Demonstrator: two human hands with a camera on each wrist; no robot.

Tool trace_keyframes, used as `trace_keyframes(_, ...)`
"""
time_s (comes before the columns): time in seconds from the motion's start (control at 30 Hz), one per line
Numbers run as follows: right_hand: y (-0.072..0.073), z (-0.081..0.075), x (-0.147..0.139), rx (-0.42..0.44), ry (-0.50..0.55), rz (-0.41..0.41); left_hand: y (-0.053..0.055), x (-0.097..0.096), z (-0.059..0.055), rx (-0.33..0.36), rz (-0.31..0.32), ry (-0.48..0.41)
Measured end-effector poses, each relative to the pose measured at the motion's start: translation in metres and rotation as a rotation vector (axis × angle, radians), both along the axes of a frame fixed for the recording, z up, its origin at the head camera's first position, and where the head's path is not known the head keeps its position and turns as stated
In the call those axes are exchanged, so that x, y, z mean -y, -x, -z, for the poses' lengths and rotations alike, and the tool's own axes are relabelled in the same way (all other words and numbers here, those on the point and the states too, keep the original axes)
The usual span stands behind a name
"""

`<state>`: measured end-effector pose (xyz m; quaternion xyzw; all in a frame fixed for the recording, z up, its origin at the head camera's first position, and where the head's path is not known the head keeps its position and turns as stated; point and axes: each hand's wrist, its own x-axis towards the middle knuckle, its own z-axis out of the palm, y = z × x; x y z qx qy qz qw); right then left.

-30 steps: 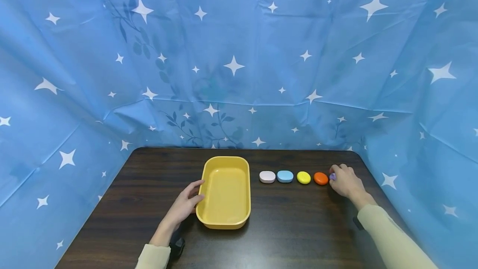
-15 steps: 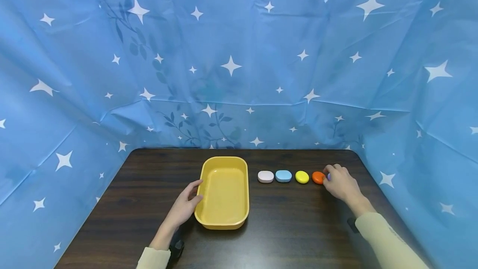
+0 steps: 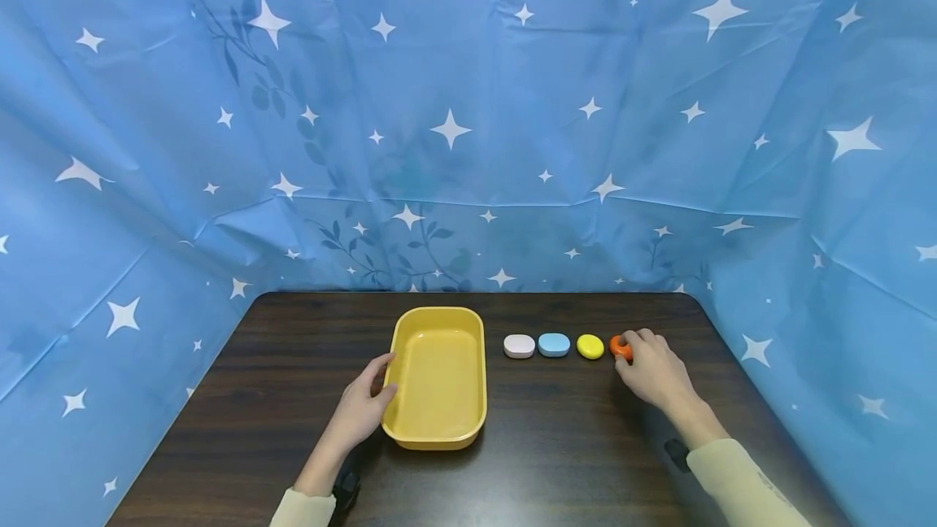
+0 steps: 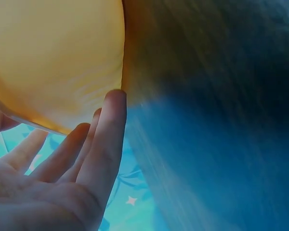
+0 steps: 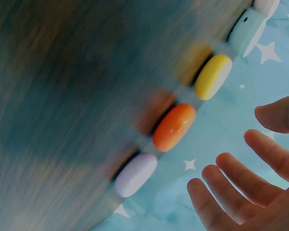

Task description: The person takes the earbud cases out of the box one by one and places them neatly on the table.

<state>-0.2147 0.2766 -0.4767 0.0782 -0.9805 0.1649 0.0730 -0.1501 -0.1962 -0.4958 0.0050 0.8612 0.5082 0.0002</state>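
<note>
My left hand (image 3: 368, 401) is at the left side of a yellow rectangular tray (image 3: 433, 442). In the left wrist view, its fairly straight fingers (image 4: 103, 139) touch the outer wall of the tray (image 4: 62, 53). My right hand (image 3: 655, 368) hovers over a glossy orange rounded disc (image 3: 618, 346). Seen from the right wrist, its fingers (image 5: 245, 190) are spread and apart from the orange disc (image 5: 174, 127). A lilac disc (image 5: 136, 175) lies beside the orange one; in the head view the hand hides it.
In line with the orange disc are a yellow disc (image 3: 590, 347), a light blue oval piece (image 3: 554, 345) and a pale pink oval piece (image 3: 519, 346). They lie right of the tray on a dark wooden table (image 3: 307, 332). A starry blue curtain (image 3: 468, 169) encloses the table's back and sides.
My right hand has come away from the lilac disc and moved left to the orange one. The left hand keeps its place at the tray. The head view has shifted slightly.
</note>
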Motion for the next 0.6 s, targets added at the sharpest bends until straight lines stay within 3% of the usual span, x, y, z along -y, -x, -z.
trace_keyframes(0.3,-0.016,0.0,0.021,-0.074,-0.002,-0.025,-0.006,-0.004,-0.008,-0.084,-0.037,0.143)
trace_keyframes(0.6,-0.029,-0.007,0.039,-0.094,-0.015,-0.055,-0.008,-0.004,-0.01,-0.155,-0.074,0.308)
